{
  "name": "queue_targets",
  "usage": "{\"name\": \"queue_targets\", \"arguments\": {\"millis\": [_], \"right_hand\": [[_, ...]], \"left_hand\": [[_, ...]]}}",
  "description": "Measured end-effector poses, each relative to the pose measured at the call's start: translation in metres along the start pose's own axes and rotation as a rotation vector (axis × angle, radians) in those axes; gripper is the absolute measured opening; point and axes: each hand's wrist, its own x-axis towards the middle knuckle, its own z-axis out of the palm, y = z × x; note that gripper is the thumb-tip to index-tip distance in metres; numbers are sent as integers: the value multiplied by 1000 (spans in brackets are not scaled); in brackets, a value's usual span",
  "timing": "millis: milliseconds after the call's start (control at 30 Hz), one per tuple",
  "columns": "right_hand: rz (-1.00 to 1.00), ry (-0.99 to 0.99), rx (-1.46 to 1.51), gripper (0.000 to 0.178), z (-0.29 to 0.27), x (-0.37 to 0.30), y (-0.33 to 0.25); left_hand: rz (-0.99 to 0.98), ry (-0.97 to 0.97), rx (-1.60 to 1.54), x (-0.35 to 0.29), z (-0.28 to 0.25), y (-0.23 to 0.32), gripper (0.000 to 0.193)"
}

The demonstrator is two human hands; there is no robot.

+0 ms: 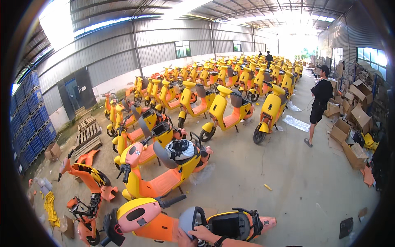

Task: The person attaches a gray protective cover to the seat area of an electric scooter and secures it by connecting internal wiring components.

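Observation:
The nearest scooter (144, 218), yellow and orange with a pink front panel, stands at the bottom of the view. Its grey seat (187, 218) is tipped up, showing the black compartment (230, 226) beneath it. My right hand (203, 234), with a dark strap on its wrist, grips the seat's lower edge. Only part of my left hand (181, 238) shows at the bottom edge, touching the seat next to the right one; its fingers are mostly hidden.
Rows of yellow scooters (222, 107) fill the hall to the back. A person in black (321, 103) stands at right by heaped cardboard boxes (354, 123). Stripped orange frames (88, 177), wooden pallets (87, 136) and blue crates (31, 119) are at left.

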Motion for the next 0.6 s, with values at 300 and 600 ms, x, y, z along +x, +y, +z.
{"name": "queue_targets", "arguments": {"millis": [300,600], "right_hand": [[25,-38,67,50,-11,-15,-26],[14,-84,103,42,-21,-22,-41]], "left_hand": [[5,2,-12,-14,-1,1,93],[-81,-18,-2,-11,5,-2,97]]}}
